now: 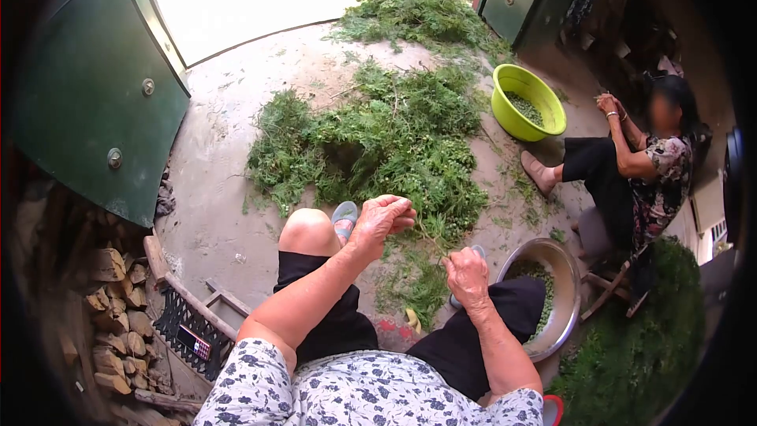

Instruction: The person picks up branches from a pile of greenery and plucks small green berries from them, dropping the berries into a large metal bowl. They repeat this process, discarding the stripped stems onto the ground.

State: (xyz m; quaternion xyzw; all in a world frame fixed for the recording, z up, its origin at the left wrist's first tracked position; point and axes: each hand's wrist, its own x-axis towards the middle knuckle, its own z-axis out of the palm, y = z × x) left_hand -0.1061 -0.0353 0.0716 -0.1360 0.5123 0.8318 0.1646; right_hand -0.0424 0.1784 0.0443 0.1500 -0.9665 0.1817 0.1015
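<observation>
My left hand (382, 222) is raised in front of my knees, thumb and fingers pressed together. What it pinches, if anything, is too small to make out. Lower and to the right, my right hand (468, 276) is closed, and a thin green sprig (435, 238) seems to stick out from its fingertips toward the left hand. Beyond both hands lies a big heap of leafy green branches (394, 142) with small round pale-green fruits. Beside my right knee stands a metal basin (569, 284), partly filled with small green fruits.
A co-worker (662, 158) sits at the right, hands together, near a yellow-green basin (509, 114) holding green fruits. More branches (422, 12) lie by the doorway and at the lower right. Stacked firewood (118, 331) and a phone (193, 341) on a black woven seat are at the left.
</observation>
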